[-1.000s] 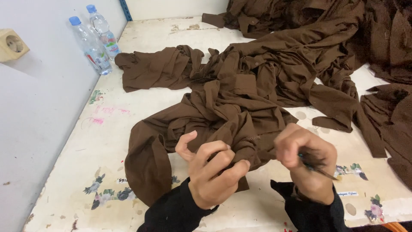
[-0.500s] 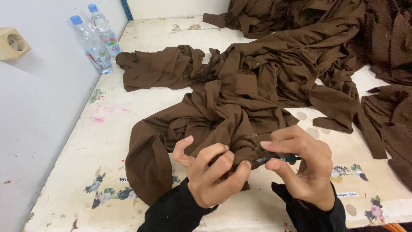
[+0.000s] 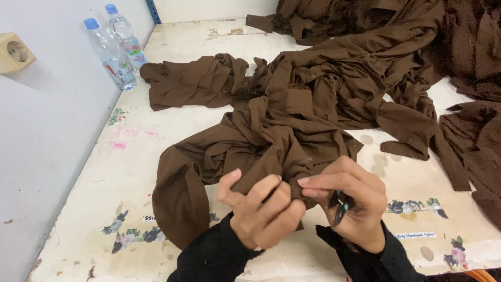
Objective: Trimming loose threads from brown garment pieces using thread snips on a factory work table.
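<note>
A crumpled brown shirt [image 3: 261, 141] lies on the worn white table [image 3: 172, 52] in front of me. My left hand [image 3: 261, 211] is closed on a bunched fold of its near edge. My right hand [image 3: 349, 201] sits just to the right, touching the same fold with its fingertips, and grips a small dark thread snip [image 3: 339, 206] with a teal tip pointing down. Both wrists wear black sleeves.
More brown garments [image 3: 407, 57] are heaped across the back and right of the table. Two plastic water bottles [image 3: 117, 44] with blue caps stand at the back left against a white wall. A beige socket box [image 3: 15, 52] is on that wall.
My right hand has moved left towards my left hand and now touches the fold; the snip has turned to point down. My left hand keeps its hold on the fabric.
</note>
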